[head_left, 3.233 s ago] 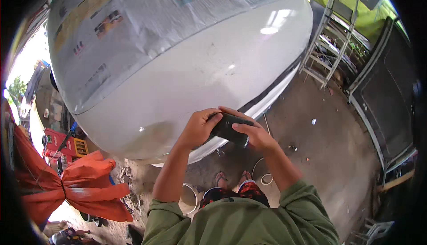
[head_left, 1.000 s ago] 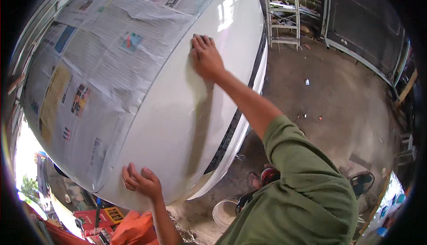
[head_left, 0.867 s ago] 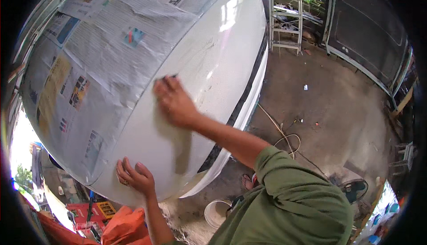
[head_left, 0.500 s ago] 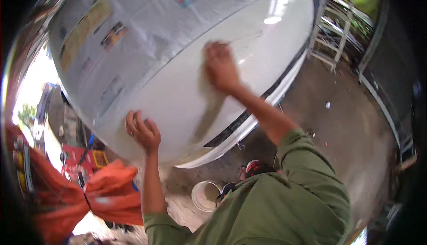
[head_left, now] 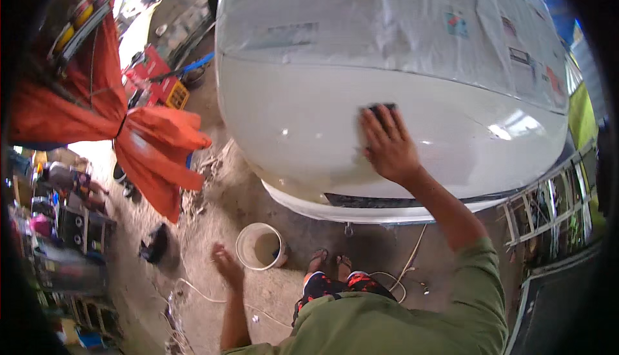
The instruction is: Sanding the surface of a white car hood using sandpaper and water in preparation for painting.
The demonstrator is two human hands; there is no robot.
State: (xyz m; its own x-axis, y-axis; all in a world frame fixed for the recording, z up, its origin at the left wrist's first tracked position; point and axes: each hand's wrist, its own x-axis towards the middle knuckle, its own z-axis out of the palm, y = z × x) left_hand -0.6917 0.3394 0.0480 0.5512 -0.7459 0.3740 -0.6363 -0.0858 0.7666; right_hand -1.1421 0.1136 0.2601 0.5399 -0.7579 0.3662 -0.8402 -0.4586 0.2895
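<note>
My right hand (head_left: 387, 145) presses a dark sanding block (head_left: 382, 107) flat against the white car body panel (head_left: 309, 123); only the block's top edge shows above my fingertips. Sheets of newspaper (head_left: 387, 26) are taped over the upper part of the car. My left hand (head_left: 227, 266) hangs low by my side, away from the car, near a white bucket (head_left: 260, 247) on the ground. Its fingers look loose and hold nothing.
A folded orange umbrella (head_left: 129, 129) stands at the left. Red crates (head_left: 155, 81) and clutter lie behind it. A white cord (head_left: 406, 271) runs across the dirt floor by my sandalled feet (head_left: 329, 265). A metal ladder (head_left: 548, 213) lies at the right.
My left hand has come off the car panel and dropped to my side. My right hand keeps rubbing the block on the white panel, and my view has swung.
</note>
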